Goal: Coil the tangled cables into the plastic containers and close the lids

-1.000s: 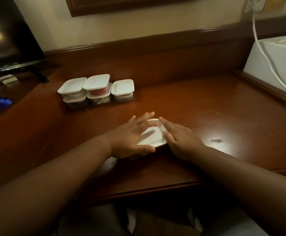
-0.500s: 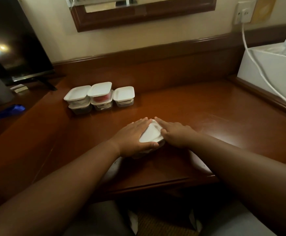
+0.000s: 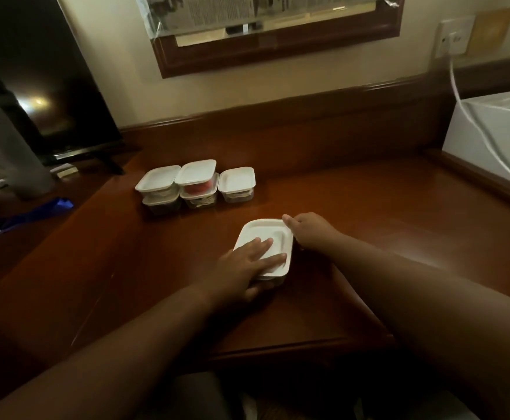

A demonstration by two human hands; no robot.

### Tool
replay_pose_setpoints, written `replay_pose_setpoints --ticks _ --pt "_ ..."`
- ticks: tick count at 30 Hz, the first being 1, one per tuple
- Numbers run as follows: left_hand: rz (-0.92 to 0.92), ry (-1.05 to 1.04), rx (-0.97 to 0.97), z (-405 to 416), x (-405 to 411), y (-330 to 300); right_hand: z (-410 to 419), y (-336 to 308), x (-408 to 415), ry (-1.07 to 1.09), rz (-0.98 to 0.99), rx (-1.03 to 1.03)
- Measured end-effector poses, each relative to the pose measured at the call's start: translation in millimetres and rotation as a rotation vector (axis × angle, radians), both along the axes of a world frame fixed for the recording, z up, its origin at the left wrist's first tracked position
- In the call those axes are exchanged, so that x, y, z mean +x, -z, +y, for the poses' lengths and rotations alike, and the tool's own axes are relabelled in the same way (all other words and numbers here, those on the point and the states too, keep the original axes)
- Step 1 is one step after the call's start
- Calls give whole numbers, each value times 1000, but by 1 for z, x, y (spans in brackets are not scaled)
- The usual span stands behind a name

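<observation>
Head view of a dark polished wooden desk (image 3: pixel 353 225), near its front edge, where a small rectangular clear-plastic container with a white snap-on lid (image 3: pixel 270 237) stands, its long axis running from the near right corner toward the far left. The left hand (image 3: pixel 241 268) lies on the lid's near half with straight fingers (image 3: pixel 273 258) pressing flat on the white surface, while its thumb appears to reach down the near side wall, partly in shadow. The right hand (image 3: pixel 308 230) meets the far right corner of the same lid; its fingers look loosely bent and one fingertip touches the rim, but whether it pinches the edge cannot be told. The container thus lies directly beneath the left palm and just left of the right hand, so both hands are equally placed for the judged next step, pressing the remaining edges until the lid seats. Its contents are hidden under the lid. Well apart, toward the far left, stands a cluster of five similar lidded plastic containers (image 3: pixel 196 186), two pairs stacked and one single; red and pale coils show through their walls. A wood-framed wall panel covered with printed paper (image 3: pixel 262 13) hangs above, its print too small to read; no brand or label is legible anywhere.
</observation>
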State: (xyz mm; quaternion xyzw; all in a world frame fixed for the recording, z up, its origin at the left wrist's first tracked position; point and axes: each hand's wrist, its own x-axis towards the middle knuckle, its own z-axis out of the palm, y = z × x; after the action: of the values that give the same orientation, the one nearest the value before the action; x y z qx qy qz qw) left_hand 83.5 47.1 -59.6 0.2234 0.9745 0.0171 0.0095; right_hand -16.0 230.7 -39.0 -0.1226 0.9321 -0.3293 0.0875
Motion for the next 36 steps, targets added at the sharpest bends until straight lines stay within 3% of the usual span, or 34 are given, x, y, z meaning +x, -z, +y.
replay_pose_setpoints --ticks 6,10,14,16,21,27,36 --pt "33 -149 312 -29 -27 5 -14 7 -27 -59 -28 -115" --pt "143 -209 386 -48 -59 -4 -27 14 -55 -134 85 162" --pt "215 -218 320 -60 -111 -22 -43 20 -90 -212 142 479" --pt "215 -226 264 -64 -142 -31 -47 24 -107 -221 155 525" --pt "161 -295 -31 -69 -204 -47 -49 41 -132 -216 180 508" --pt "236 -307 -218 -73 -239 -52 -46 47 -135 -236 202 503" --pt "249 -316 -175 -69 -245 -49 -44 46 -135 -234 203 464"
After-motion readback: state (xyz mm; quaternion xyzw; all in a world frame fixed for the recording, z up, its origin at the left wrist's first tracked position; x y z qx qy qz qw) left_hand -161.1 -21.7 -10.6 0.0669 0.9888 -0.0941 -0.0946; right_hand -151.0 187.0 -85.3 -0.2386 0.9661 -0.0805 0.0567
